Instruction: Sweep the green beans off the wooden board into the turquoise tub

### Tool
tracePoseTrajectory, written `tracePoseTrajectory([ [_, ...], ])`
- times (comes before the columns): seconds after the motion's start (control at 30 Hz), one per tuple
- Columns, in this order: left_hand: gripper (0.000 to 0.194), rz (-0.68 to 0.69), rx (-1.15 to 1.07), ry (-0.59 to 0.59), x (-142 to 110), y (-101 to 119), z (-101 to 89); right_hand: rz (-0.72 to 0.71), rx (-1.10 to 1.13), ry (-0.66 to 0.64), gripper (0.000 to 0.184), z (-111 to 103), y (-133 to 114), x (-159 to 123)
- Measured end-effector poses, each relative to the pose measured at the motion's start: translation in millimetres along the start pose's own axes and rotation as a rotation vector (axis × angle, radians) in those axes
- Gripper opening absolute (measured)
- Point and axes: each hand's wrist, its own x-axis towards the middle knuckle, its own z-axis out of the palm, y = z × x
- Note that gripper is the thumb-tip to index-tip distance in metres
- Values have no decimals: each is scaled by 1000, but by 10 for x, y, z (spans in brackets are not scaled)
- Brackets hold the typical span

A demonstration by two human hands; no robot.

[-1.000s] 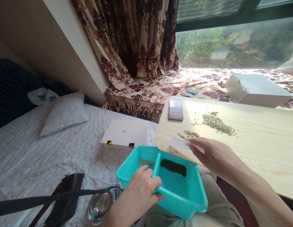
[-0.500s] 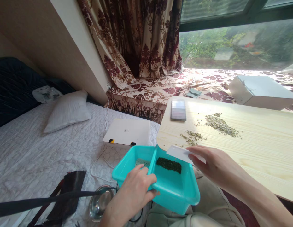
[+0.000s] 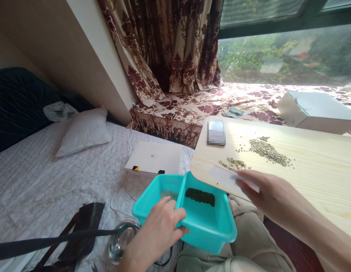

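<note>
My left hand [image 3: 160, 228] grips the near rim of a teal two-compartment bin [image 3: 205, 226], which is held just under the edge of a light wooden table [image 3: 314, 177]. The right compartment holds a pile of dark green beans [image 3: 200, 196]; the left compartment holds a few paler ones [image 3: 168, 195]. My right hand [image 3: 267, 192] pinches a white card [image 3: 224, 176] that lies flat on the table near its edge. Just beyond the card is a small heap of green beans [image 3: 234, 164], and a larger heap of beans [image 3: 267, 148] lies further back.
A blurred phone [image 3: 216, 132] lies on the table's far left corner. A white box [image 3: 317, 109] sits on the window seat. On the bed lie a white flat box [image 3: 155, 157], a pillow [image 3: 83, 131], a metal bowl [image 3: 121, 240] and a black strap [image 3: 50, 240].
The card moved from the table's edge above the bin back onto the tabletop toward the small heap. The bin shifted slightly left and lower in my left hand.
</note>
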Motion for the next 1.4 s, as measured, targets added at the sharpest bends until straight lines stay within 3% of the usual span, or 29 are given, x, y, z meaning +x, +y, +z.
tracePoseTrajectory([
  [0.13,21,67,16,-17,65,93,38,76,-50,7,30,-20,178,-162],
  [0.27,25,151,28,-16,129,190,66,74,76,-79,30,-4,138,-254],
  [0.53,26,169,33,26,149,216,78,263,-56,-62,30,-130,201,-82],
  [0.8,26,161,43,22,126,213,86,263,-115,-67,33,-41,256,-53],
  [1.0,27,177,37,45,150,217,94,203,-14,-88,33,-37,299,-82],
  [1.4,25,168,43,25,167,229,39,219,-37,-102,31,-37,181,22],
])
